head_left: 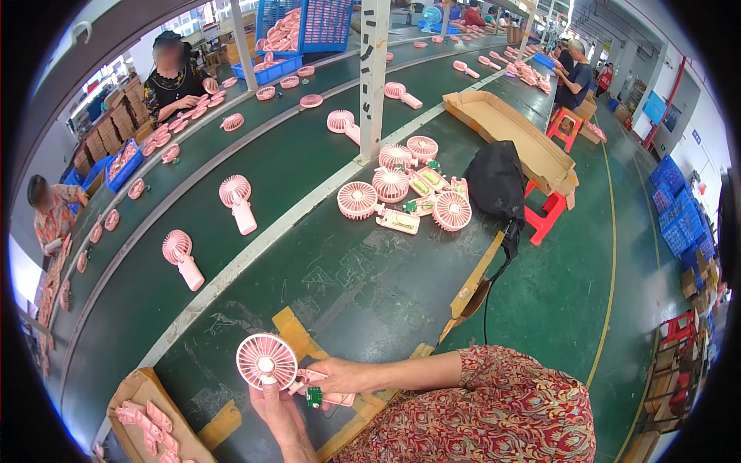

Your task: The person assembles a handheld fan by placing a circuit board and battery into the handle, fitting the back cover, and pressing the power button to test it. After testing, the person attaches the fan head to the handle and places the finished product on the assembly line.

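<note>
My left hand [279, 413] grips a pink handheld fan [266, 361] at the neck, thumb over the lower rim of its round slotted head. My right hand [344, 376] is closed on the fan's handle part, just right of the head. A small green circuit board [313, 397] hangs below my right fingers, beside a pale pink handle shell [338, 399]. Just what the right fingertips pinch is partly hidden. Farther up the bench lies a pile of pink fans [390, 185], several with opened handles and green boards showing.
A cardboard tray [137, 383] of pink handle parts stands at lower left. Beyond a pale rail, the green conveyor [131, 270] carries scattered fans. A black bag [495, 181] and a long cardboard tray [513, 139] lie at the bench's far right. A metal post [373, 77] rises beside the pile.
</note>
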Demonstrator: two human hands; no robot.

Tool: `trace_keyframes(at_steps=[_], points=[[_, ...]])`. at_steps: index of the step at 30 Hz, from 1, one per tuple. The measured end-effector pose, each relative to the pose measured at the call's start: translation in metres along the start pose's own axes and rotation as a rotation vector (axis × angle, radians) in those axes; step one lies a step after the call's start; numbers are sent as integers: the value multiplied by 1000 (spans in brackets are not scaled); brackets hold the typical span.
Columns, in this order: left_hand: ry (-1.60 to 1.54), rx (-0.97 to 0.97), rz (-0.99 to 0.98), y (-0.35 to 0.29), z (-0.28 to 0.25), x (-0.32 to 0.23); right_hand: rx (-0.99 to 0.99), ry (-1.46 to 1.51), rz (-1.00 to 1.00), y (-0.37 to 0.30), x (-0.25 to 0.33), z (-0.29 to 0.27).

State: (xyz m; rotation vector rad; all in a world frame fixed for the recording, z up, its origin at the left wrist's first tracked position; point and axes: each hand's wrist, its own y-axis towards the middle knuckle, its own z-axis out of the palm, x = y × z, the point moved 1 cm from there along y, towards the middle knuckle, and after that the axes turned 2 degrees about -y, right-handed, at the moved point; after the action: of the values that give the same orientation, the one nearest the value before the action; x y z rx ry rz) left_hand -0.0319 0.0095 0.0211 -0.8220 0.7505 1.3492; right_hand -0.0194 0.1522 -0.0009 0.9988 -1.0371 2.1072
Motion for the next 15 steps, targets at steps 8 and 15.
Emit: trace_keyframes(at_steps=[8,15], points=[[-74,8,-102,23,6,12,-119,104,-65,-6,11,-14],[-86,-64,-96,19,3,10,-152,142,41,4,8,-5]])
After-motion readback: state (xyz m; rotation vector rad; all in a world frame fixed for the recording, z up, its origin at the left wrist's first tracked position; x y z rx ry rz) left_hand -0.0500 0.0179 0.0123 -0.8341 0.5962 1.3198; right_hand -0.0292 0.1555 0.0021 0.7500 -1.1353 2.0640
